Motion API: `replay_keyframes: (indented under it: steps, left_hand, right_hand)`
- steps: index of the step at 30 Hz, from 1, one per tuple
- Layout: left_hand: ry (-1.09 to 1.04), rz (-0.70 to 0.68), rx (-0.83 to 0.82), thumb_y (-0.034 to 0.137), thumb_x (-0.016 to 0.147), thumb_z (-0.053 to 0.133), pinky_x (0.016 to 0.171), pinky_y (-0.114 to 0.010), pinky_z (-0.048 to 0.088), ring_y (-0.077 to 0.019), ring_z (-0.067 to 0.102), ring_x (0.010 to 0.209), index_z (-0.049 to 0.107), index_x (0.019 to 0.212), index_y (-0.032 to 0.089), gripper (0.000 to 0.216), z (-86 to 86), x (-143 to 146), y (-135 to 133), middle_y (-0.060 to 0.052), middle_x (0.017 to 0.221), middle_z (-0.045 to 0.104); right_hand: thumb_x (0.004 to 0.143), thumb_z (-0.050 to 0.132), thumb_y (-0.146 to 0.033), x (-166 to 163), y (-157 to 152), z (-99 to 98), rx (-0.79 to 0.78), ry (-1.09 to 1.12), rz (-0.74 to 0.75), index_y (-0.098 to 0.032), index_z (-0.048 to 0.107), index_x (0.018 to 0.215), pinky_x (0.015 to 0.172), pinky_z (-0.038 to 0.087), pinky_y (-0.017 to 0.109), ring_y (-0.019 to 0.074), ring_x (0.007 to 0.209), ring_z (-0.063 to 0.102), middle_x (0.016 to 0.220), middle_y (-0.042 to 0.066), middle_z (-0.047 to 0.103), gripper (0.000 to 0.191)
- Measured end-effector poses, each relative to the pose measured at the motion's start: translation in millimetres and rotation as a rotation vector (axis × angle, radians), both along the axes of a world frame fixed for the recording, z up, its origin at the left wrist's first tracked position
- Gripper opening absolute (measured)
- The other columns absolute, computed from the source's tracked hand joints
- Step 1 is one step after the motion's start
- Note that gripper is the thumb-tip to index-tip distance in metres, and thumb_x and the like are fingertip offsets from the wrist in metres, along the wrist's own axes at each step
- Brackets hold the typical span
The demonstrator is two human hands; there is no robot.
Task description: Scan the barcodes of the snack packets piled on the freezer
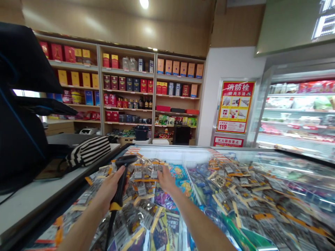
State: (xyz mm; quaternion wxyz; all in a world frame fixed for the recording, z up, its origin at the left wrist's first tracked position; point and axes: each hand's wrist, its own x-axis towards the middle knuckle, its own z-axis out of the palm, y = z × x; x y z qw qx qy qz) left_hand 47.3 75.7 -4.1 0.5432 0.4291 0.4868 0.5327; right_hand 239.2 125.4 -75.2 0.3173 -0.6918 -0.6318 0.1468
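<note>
clutching black scanner (120, 186) in left hand (111, 186); right hand (167, 179) at packet (143, 171), grip hidden, cannot tell; cord (110, 225) cut off.

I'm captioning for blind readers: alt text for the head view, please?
A person's left grip holds a black scanner; the right grip touches an orange-edged packet among many similar packets. Boxes line shelves behind.

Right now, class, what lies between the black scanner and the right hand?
Clear, orange-edged packets lie between the black scanner and the right hand, in the head view.
</note>
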Motion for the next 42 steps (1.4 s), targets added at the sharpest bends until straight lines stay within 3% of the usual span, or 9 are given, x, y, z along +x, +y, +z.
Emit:
replay_keyframes:
  steps: [6,10,13,16,21,27,30,35,42]
  left_hand:
    - [-0.062,-0.117,0.021,0.041,0.063,0.056,0.035,-0.018,0.037,-0.0078,0.047,0.035,0.051,0.068,0.016,0.026,6.6,16.9,-11.3,0.003,0.047,0.054]
    - [-0.058,-0.124,0.016,0.043,0.062,0.056,0.034,-0.017,0.036,-0.0069,0.046,0.035,0.051,0.068,0.016,0.028,8.4,28.6,-18.8,0.003,0.047,0.054]
    - [-0.049,-0.14,0.019,0.044,0.063,0.055,0.034,-0.018,0.036,-0.0072,0.045,0.035,0.051,0.063,0.016,0.028,6.1,37.0,-22.2,0.003,0.046,0.053]
    - [-0.032,-0.169,-0.001,0.045,0.062,0.055,0.034,-0.018,0.036,-0.008,0.046,0.035,0.05,0.06,0.016,0.03,2.0,43.9,-22.4,0.003,0.045,0.052]
    - [-0.014,-0.185,-0.03,0.048,0.062,0.053,0.033,-0.018,0.035,-0.0082,0.044,0.034,0.051,0.06,0.015,0.033,-3.3,47.9,-20.6,0.001,0.045,0.054]
    - [-0.027,-0.166,-0.022,0.044,0.065,0.053,0.032,-0.018,0.035,-0.0081,0.045,0.034,0.051,0.06,0.015,0.03,-5.1,40.0,-25.5,0.0,0.046,0.054]
    - [-0.029,-0.158,-0.034,0.042,0.067,0.052,0.031,-0.018,0.034,-0.0083,0.044,0.033,0.053,0.066,0.014,0.028,-7.9,36.0,-30.1,0.001,0.043,0.052]
    - [-0.075,-0.269,-0.052,0.045,0.066,0.052,0.033,-0.018,0.034,-0.0072,0.044,0.035,0.052,0.068,0.014,0.031,-15.8,33.7,-39.2,0.001,0.046,0.053]
    - [-0.158,-0.416,-0.15,0.047,0.069,0.049,0.034,-0.017,0.032,-0.0057,0.041,0.035,0.053,0.07,0.015,0.032,-10.0,36.2,-59.0,0.002,0.049,0.051]
  right_hand:
    - [0.077,0.03,-0.045,77.0,-26.3,12.5,-0.004,-0.127,-0.162,-0.016,0.036,0.122,0.093,0.022,0.048,0.0267,0.12,0.025,0.133,0.015,0.026,0.053]
    - [0.066,0.049,-0.036,155.4,-61.0,19.3,0.035,-0.398,-0.409,-0.02,0.051,0.107,0.087,0.027,0.049,0.0292,0.112,0.036,0.122,0.014,0.042,0.044]
    - [0.062,0.053,-0.029,191.4,-83.7,18.0,-0.067,-0.566,-0.537,-0.017,0.059,0.093,0.079,0.032,0.049,0.03,0.097,0.049,0.099,0.015,0.058,0.033]
    - [0.064,0.051,-0.025,201.1,-93.2,10.3,-0.149,-0.639,-0.513,-0.015,0.061,0.084,0.075,0.036,0.044,0.0279,0.087,0.055,0.086,0.015,0.062,0.025]
    - [0.07,0.042,-0.016,192.3,-83.9,-2.0,-0.097,-0.586,-0.32,-0.012,0.06,0.085,0.069,0.04,0.035,0.0244,0.08,0.058,0.083,0.016,0.063,0.024]
    - [0.072,0.033,-0.018,184.6,-63.9,-6.7,0.308,-0.142,-0.352,-0.014,0.057,0.091,0.076,0.039,0.033,0.0209,0.082,0.057,0.084,0.01,0.063,0.031]
    - [0.068,0.035,-0.027,171.6,-54.1,-9.3,0.471,0.363,-0.406,-0.016,0.056,0.085,0.069,0.043,0.031,0.0193,0.076,0.057,0.078,0.006,0.063,0.029]
    - [0.059,0.049,-0.034,139.3,-43.4,-15.8,0.478,1.219,-0.276,-0.02,0.052,0.073,0.05,0.044,0.028,0.0163,0.055,0.057,0.059,-0.002,0.061,0.021]
    - [0.049,0.063,-0.023,121.3,-38.1,-29.9,0.471,1.316,-0.078,-0.02,0.054,0.08,0.057,0.045,0.026,0.0135,0.059,0.058,0.065,-0.004,0.063,0.032]
